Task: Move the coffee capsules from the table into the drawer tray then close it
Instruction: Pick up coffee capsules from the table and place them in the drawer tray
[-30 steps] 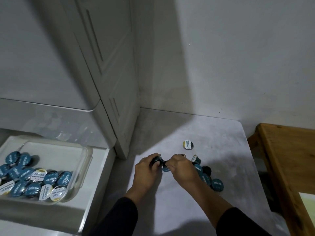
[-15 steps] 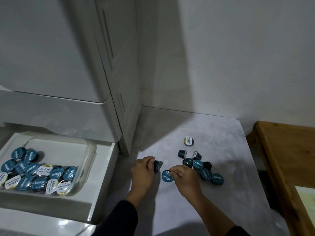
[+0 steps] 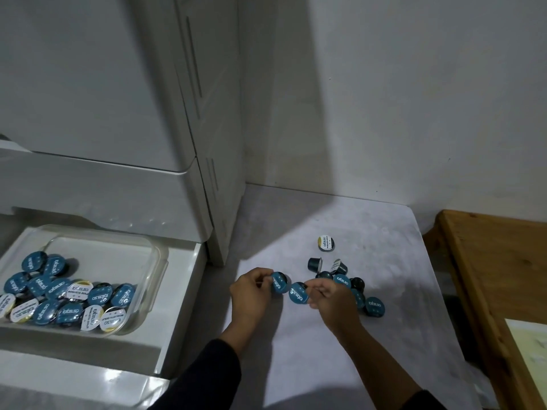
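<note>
My left hand (image 3: 251, 294) holds a teal-lidded coffee capsule (image 3: 279, 282) in curled fingers above the grey table (image 3: 384, 232). Beside it, my right hand (image 3: 328, 300) pinches a second teal capsule (image 3: 299, 292). Just right of my right hand lies a cluster of several dark capsules (image 3: 340, 276), with one white-lidded capsule (image 3: 325, 243) apart behind it and a teal one (image 3: 374, 306) nearest the front. At the left, the white drawer (image 3: 177, 306) stands open with a clear tray (image 3: 157, 261) holding several teal and white capsules (image 3: 65, 297).
A white cabinet (image 3: 133, 113) rises above the drawer and meets the table's left edge. A white wall stands behind the table. A wooden table (image 3: 488, 276) with a pale sheet on it borders the right side.
Both hands have drawn back from the cluster toward me, each lifting a capsule. The view has shifted left, so more of the drawer and tray shows.
</note>
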### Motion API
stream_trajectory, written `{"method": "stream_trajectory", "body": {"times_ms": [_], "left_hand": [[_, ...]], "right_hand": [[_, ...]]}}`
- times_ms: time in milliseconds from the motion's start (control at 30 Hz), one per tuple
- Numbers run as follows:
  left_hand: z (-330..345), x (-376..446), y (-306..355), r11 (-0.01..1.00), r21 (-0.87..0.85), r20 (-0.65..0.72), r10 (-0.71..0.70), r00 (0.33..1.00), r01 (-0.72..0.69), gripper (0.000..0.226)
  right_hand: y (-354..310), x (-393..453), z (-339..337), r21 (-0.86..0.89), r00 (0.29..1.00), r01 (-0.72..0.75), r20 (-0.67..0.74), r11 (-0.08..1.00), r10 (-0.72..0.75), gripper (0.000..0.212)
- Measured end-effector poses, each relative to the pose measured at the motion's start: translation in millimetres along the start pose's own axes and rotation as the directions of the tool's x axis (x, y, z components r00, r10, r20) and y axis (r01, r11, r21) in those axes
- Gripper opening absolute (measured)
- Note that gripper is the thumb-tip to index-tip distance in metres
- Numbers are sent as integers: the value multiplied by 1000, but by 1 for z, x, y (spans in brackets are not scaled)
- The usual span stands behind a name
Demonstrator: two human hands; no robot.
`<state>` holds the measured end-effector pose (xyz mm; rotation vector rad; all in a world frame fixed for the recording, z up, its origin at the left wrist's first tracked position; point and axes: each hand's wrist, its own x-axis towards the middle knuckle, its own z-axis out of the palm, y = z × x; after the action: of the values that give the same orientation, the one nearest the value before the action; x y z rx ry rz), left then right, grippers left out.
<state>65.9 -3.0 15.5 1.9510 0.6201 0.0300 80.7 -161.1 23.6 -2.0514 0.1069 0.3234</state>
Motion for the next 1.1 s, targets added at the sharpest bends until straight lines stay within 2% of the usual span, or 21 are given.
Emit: {"method": "stream_trajectory", "body": {"times_ms": [133,333,600,833,967,1100], "left_hand": [[-9,-5,19,995,-96,-9,34,999,-35,16],[-41,-14,54,973,-184,2,142,990,-139,16],[-131,-32,73,938,-202,74,301,951,-281,24],[-239,-29,37,952,-100,223,306,926,-291,22],[-305,-2,2,951,26,291,288,912,-308,16],[-360,42,-38,936,130,340,268,902,-327,16]], "right_hand": [[-21,-1,-14,178,1000,-13,-11,984,15,16],[-77,-15,-34,336,1000,7,24,942,-16,18],[-141,-49,-28,268,978,134,117,954,-170,22],[-186,-80,47,257,941,181,234,949,-243,24],[-207,-86,118,271,931,149,286,951,-227,22],[-225,-78,189,205,934,117,310,972,-178,18]]}}
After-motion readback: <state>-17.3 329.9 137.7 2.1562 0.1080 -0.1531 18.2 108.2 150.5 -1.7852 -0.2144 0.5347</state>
